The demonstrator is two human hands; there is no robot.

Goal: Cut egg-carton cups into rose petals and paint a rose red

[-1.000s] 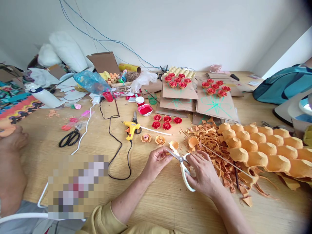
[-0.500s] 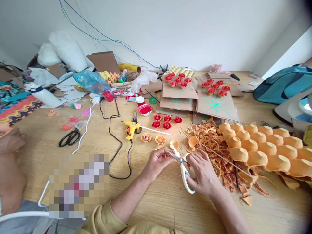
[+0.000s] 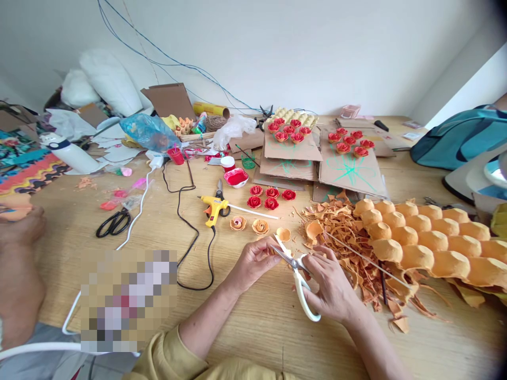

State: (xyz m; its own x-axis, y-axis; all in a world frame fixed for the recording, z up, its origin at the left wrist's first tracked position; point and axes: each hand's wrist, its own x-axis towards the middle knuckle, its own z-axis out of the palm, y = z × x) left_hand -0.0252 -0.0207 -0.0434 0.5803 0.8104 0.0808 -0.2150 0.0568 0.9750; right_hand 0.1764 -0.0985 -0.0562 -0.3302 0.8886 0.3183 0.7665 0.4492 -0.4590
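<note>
My left hand (image 3: 253, 265) pinches a small piece of orange egg carton (image 3: 266, 244), mostly hidden by the fingers. In my right hand (image 3: 335, 285) are white-handled scissors (image 3: 307, 301), their blades parted and the tips right at the piece. Just beyond the blades sits an orange carton cup (image 3: 283, 234). Two unpainted carton roses, one (image 3: 260, 227) beside the other (image 3: 238, 224), lie to its left. Behind them are several red painted roses (image 3: 271, 192).
Orange carton scraps (image 3: 348, 243) and an egg tray (image 3: 431, 240) lie to the right. A yellow glue gun (image 3: 214, 209) with a black cord, a dish of red paint (image 3: 236, 178) and black scissors (image 3: 113, 223) are leftward. Another person's hand (image 3: 24, 227) shows at the left edge.
The scissors' lower handle has swung slightly outward and the blades look a little more parted. The other person's hand at far left has shifted, with an orange piece now showing.
</note>
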